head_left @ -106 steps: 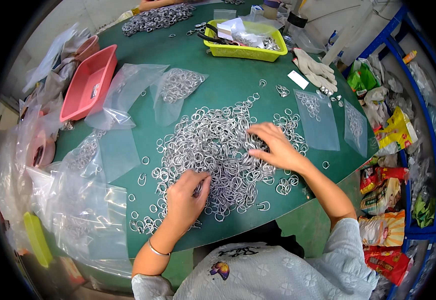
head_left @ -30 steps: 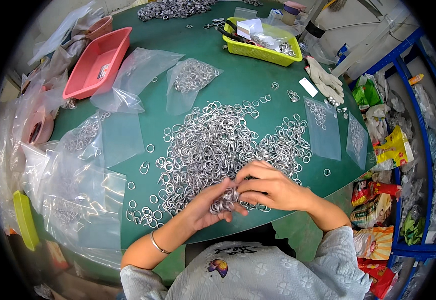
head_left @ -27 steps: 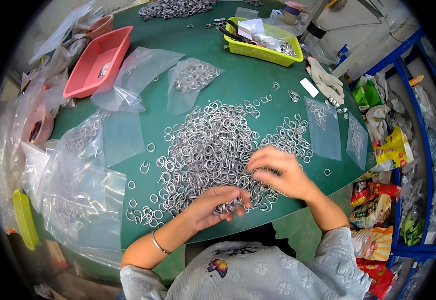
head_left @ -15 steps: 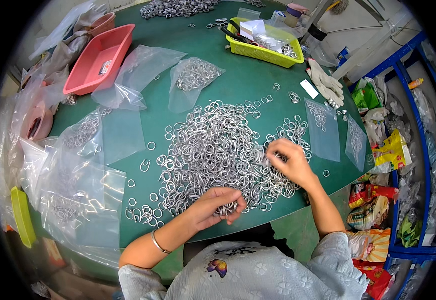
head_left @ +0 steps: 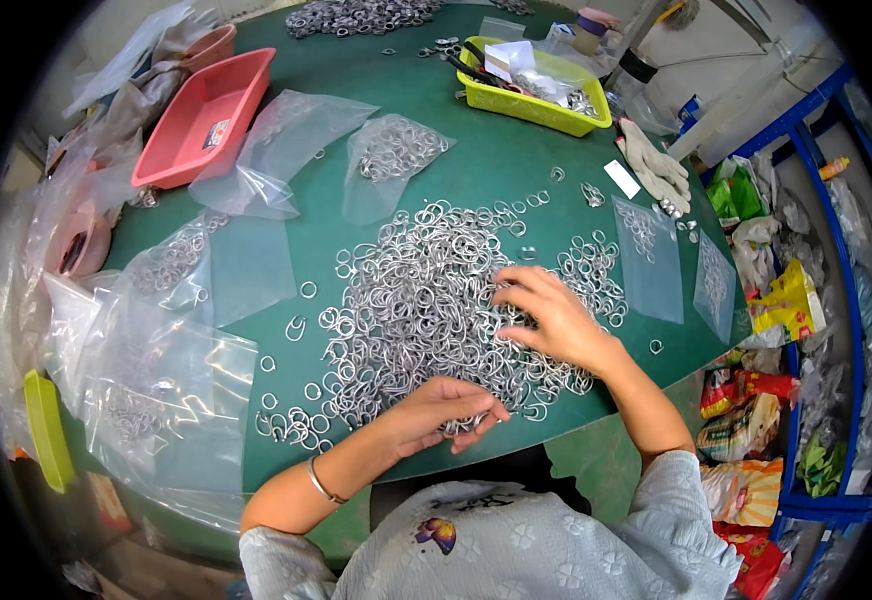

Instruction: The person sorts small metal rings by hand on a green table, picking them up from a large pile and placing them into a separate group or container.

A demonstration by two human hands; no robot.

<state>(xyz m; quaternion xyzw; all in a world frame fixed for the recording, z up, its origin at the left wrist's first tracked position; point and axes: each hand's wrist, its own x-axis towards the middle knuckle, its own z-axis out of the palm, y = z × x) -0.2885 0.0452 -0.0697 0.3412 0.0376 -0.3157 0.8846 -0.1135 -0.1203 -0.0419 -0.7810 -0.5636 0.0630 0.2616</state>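
- Cupping a few metal rings (head_left: 461,425) in my left hand (head_left: 436,412), 6 o'clock of pile (head_left: 426,290).
- Right hand (head_left: 554,322) open, fingers spread on pile.
- Some bags (head_left: 393,152) at 12 o'clock filled; most rings loose on counter (head_left: 496,160).

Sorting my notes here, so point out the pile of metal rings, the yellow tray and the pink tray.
pile of metal rings (head_left: 426,290), head view, middle of heap
yellow tray (head_left: 536,108), head view, near wall
pink tray (head_left: 171,150), head view, bare floor

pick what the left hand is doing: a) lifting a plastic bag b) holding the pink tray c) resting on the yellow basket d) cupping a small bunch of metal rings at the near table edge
d: the left hand is curled around a few metal rings by the near edge of the green table.
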